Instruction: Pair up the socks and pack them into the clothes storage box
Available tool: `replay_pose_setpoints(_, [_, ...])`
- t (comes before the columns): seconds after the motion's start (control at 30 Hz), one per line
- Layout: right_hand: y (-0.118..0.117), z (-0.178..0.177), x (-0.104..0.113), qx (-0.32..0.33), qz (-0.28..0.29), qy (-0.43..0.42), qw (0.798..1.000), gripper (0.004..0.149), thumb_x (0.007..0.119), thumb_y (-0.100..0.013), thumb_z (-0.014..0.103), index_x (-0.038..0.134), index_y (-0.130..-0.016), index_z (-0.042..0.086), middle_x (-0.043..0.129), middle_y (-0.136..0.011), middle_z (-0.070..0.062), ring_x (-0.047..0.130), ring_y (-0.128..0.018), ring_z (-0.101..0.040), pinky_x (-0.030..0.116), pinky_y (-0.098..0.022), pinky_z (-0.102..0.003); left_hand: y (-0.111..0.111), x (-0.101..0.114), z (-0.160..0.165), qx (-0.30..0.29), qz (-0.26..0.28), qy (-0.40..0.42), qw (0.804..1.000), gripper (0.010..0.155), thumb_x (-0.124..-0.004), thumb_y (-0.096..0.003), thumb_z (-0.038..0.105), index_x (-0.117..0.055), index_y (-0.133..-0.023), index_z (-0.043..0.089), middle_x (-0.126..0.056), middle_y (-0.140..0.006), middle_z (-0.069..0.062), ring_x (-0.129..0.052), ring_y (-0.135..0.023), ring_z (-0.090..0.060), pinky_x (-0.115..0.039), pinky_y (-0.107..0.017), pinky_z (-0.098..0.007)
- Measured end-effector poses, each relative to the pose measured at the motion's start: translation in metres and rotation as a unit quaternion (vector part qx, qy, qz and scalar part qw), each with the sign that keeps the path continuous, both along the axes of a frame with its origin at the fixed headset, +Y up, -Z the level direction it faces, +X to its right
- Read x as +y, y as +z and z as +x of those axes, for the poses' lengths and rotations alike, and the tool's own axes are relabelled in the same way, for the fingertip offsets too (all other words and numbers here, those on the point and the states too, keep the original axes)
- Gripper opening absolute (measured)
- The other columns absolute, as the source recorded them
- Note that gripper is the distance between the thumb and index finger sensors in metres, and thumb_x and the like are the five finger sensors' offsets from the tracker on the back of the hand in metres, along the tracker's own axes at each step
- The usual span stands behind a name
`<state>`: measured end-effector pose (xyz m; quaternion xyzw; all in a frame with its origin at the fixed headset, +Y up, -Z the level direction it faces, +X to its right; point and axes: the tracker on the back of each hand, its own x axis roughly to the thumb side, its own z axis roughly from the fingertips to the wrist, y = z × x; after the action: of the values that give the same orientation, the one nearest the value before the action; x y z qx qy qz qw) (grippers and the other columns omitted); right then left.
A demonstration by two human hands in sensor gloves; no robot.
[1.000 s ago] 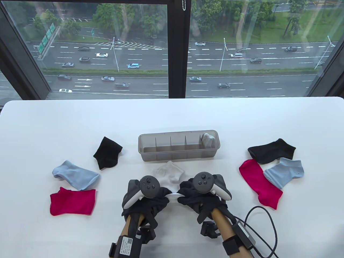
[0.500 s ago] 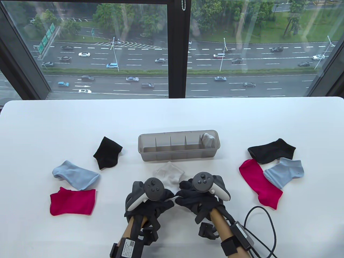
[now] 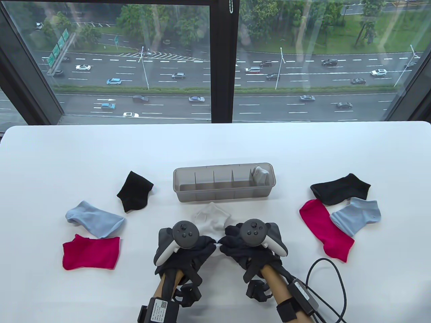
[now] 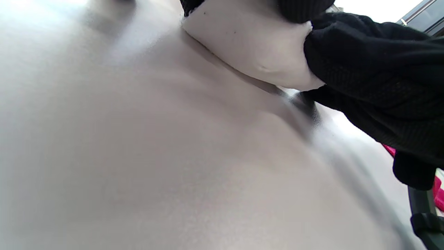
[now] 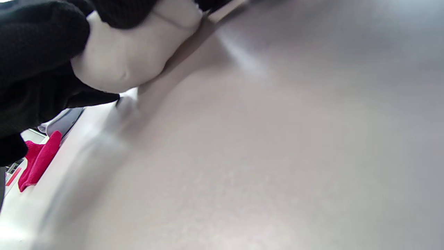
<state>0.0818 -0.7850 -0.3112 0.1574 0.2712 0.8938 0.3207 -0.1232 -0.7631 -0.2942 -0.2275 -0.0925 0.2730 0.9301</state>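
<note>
Both hands were at the near edge of the table [image 3: 215,148], close together over the white socks [image 3: 212,218]. The left hand [image 3: 185,247] and the right hand [image 3: 247,244] each had the gloved fingers [image 4: 364,62] curled around the near end of the white fabric, pinching it just above the table. The rest of the white socks lay in front of the grey storage box [image 3: 224,193]. One light rolled pair [image 3: 260,174] already stood in the rightmost compartment. Black, blue and pink socks lay to the left and to the right of the box
</note>
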Motion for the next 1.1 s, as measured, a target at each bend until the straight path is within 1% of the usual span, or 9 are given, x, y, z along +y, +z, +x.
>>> replay_pose_setpoints(0.07, [-0.001,-0.001,-0.002,-0.005,-0.018,-0.017,1.0,0.041,0.058,-0.059,0.041,0.066,-0.096,0.027,0.02,-0.122,-0.012,-0.001,-0.109,-0.036,0.001,-0.079,-0.056,0.001,0.001,0.002,-0.008,0.007,-0.025,1.0,0.059,-0.07,-0.0523,0.047,-0.048,-0.106,0.038,-0.073,-0.112,0.011,-0.059,-0.112,-0.011,-0.04,-0.085,-0.056])
replay_pose_setpoints(0.17, [-0.002,-0.002,-0.004,-0.002,-0.046,-0.03,0.998,0.041,0.057,-0.06,0.04,0.068,-0.095,0.022,0.014,-0.121,-0.01,-0.007,-0.107,-0.033,-0.006,-0.076,-0.054,0.001,0.004,0.006,0.0,0.043,-0.04,0.998,0.044,-0.068,-0.0546,0.042,-0.067,-0.098,0.038,-0.083,-0.103,0.012,-0.069,-0.108,-0.01,-0.042,-0.084,-0.056])
replay_pose_setpoints(0.37, [-0.003,0.0,-0.004,-0.015,-0.046,-0.039,0.998,0.04,0.059,-0.061,0.043,0.072,-0.091,0.019,0.018,-0.121,-0.01,-0.005,-0.108,-0.032,-0.005,-0.077,-0.052,0.003,0.003,0.006,-0.006,0.057,-0.024,0.998,0.043,-0.063,-0.0557,0.043,-0.073,-0.097,0.035,-0.088,-0.101,0.01,-0.074,-0.106,-0.013,-0.046,-0.083,-0.056])
replay_pose_setpoints(0.47, [-0.003,0.001,-0.003,-0.023,-0.046,-0.043,0.998,0.04,0.059,-0.062,0.043,0.073,-0.09,0.019,0.02,-0.121,-0.01,-0.003,-0.109,-0.032,-0.003,-0.078,-0.052,0.005,0.001,0.009,-0.035,0.032,-0.031,0.998,0.061,-0.069,-0.0526,0.047,-0.049,-0.109,0.038,-0.074,-0.112,0.007,-0.062,-0.111,-0.016,-0.04,-0.084,-0.057])
replay_pose_setpoints(0.53, [-0.003,0.003,-0.004,-0.041,-0.046,-0.059,0.996,0.04,0.059,-0.062,0.043,0.075,-0.088,0.017,0.021,-0.121,-0.011,-0.002,-0.108,-0.032,-0.003,-0.078,-0.051,0.005,0.001,0.015,-0.038,0.047,-0.047,0.997,0.067,-0.073,-0.0511,0.046,-0.041,-0.109,0.042,-0.07,-0.114,0.007,-0.06,-0.112,-0.018,-0.04,-0.084,-0.057])
replay_pose_setpoints(0.67, [-0.002,0.007,-0.004,-0.051,-0.061,-0.075,0.994,0.04,0.059,-0.062,0.041,0.076,-0.087,0.014,0.022,-0.121,-0.011,-0.003,-0.108,-0.031,-0.004,-0.078,-0.048,0.006,0.003,0.024,-0.039,0.087,-0.08,0.992,0.06,-0.076,-0.0505,0.043,-0.052,-0.106,0.038,-0.072,-0.112,0.007,-0.065,-0.109,-0.019,-0.042,-0.084,-0.057])
replay_pose_setpoints(0.8, [-0.002,0.007,-0.004,-0.052,-0.064,-0.075,0.994,0.041,0.059,-0.063,0.041,0.076,-0.086,0.013,0.021,-0.121,-0.011,-0.003,-0.108,-0.031,-0.003,-0.078,-0.048,0.007,0.003,0.024,-0.034,0.112,-0.065,0.991,0.054,-0.075,-0.0511,0.042,-0.062,-0.103,0.035,-0.075,-0.11,0.005,-0.072,-0.106,-0.023,-0.044,-0.084,-0.057])
replay_pose_setpoints(1.0, [-0.002,0.009,-0.004,-0.06,-0.073,-0.089,0.992,0.041,0.059,-0.063,0.041,0.077,-0.085,0.012,0.023,-0.121,-0.011,-0.002,-0.109,-0.03,-0.003,-0.078,-0.047,0.008,0.002,0.025,-0.038,0.12,-0.064,0.99,0.049,-0.071,-0.0525,0.042,-0.068,-0.099,0.029,-0.07,-0.112,0.004,-0.071,-0.106,-0.025,-0.043,-0.084,-0.058])
replay_pose_setpoints(1.1, [0.001,0.01,-0.003,-0.056,-0.051,-0.081,0.994,0.045,0.06,-0.06,0.043,0.074,-0.089,0.012,0.024,-0.121,-0.013,0.0,-0.109,-0.032,-0.001,-0.079,-0.049,0.008,0.001,0.025,-0.043,0.127,-0.078,0.988,0.046,-0.066,-0.0538,0.042,-0.069,-0.097,0.026,-0.069,-0.113,0.005,-0.069,-0.107,-0.026,-0.042,-0.084,-0.058])
